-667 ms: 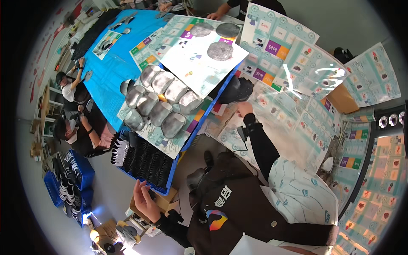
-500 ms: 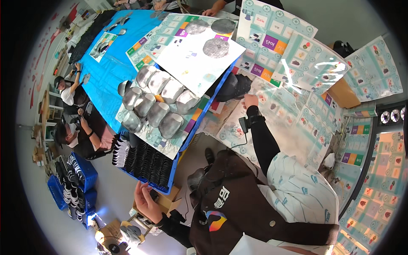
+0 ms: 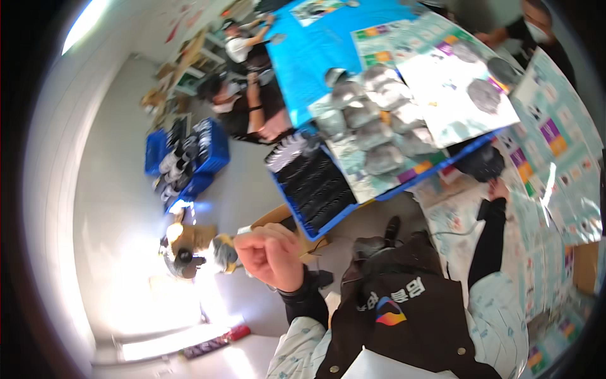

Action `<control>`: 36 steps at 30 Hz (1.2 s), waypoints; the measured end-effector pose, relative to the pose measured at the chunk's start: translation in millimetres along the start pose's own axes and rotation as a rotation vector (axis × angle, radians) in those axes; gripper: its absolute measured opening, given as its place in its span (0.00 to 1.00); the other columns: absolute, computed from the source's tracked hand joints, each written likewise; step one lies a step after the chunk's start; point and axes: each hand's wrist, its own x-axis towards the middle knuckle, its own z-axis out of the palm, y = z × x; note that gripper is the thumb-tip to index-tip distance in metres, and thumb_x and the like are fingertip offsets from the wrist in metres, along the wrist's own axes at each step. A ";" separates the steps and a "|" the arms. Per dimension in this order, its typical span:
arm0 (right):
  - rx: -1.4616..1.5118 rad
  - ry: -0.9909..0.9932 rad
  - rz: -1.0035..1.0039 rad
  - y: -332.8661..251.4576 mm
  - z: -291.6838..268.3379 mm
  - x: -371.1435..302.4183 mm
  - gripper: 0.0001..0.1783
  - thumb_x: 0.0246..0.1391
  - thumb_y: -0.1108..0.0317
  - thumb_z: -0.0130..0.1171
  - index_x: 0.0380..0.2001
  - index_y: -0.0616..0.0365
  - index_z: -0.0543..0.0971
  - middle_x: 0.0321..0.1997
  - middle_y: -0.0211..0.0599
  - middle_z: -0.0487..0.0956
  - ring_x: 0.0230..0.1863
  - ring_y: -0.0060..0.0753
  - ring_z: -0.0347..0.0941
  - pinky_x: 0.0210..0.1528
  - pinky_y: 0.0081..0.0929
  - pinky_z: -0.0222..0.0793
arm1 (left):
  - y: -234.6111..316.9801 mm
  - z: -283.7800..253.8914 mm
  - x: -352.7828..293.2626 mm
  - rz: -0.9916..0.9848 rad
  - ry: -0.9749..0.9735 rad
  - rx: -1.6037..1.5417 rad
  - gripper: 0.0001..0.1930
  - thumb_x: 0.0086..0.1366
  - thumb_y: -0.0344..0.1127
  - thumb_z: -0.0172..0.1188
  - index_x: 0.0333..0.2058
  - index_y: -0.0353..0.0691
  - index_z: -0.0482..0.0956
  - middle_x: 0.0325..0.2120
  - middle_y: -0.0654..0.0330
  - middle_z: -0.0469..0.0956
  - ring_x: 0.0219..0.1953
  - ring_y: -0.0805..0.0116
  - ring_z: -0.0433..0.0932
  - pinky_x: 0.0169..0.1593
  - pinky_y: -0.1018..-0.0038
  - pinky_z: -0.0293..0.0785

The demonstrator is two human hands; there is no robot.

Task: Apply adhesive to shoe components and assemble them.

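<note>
The left hand (image 3: 271, 256), open moments ago, now curls into a loose fist with nothing visible inside at lower centre, leaving only the right hand (image 3: 499, 189), grip unclear, at the black rounded stacked pieces (image 3: 481, 163) at right.

Just beyond the left grip (image 3: 271, 252): matt brown cardboard (image 3: 270, 216); farther off, a smooth blue plastic crate (image 3: 329, 227) holding ridged black pieces (image 3: 315, 189), low sheen. At the right grip (image 3: 498, 188): a dark piece (image 3: 483, 163), mostly matt; material unclear. Beyond both grips: smooth grey cupped pieces (image 3: 363, 114) with satin highlights; a rough-looking speckled disc (image 3: 484, 96) on a smooth white sheet (image 3: 435, 88); plastic-looking blue sheeting (image 3: 322, 54). Right of the right grip: glossy printed sheets (image 3: 552, 142), glare-streaked. Between grips: matt brown cloth apron (image 3: 416, 328), metallic-looking snap (image 3: 461, 351).
</note>
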 end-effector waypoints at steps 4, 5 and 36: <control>-0.014 -0.037 0.116 -1.1 56.8 -47.3 0.12 0.64 0.56 0.61 0.39 0.51 0.74 0.33 0.31 0.79 0.30 0.26 0.75 0.21 0.22 0.60 | 46.5 13.5 6.9 0.337 -0.119 -0.142 0.10 0.67 0.28 0.58 0.37 0.40 0.63 0.12 0.62 0.70 0.13 0.64 0.72 0.16 0.73 0.61; -0.012 0.014 0.105 1.9 70.6 -57.3 0.12 0.65 0.57 0.61 0.38 0.53 0.75 0.32 0.32 0.79 0.30 0.26 0.75 0.23 0.23 0.63 | 54.7 17.8 8.9 0.429 -0.163 -0.109 0.09 0.68 0.28 0.56 0.39 0.41 0.62 0.12 0.63 0.72 0.13 0.65 0.74 0.16 0.74 0.64; -1.170 0.372 -0.808 -67.5 127.8 -305.1 0.23 0.57 0.51 0.61 0.31 0.66 0.82 0.28 0.48 0.82 0.30 0.46 0.79 0.36 0.43 0.72 | -73.6 76.9 -73.5 -0.168 -0.891 0.461 0.42 0.55 0.39 0.75 0.64 0.34 0.63 0.52 0.47 0.74 0.54 0.50 0.74 0.57 0.62 0.71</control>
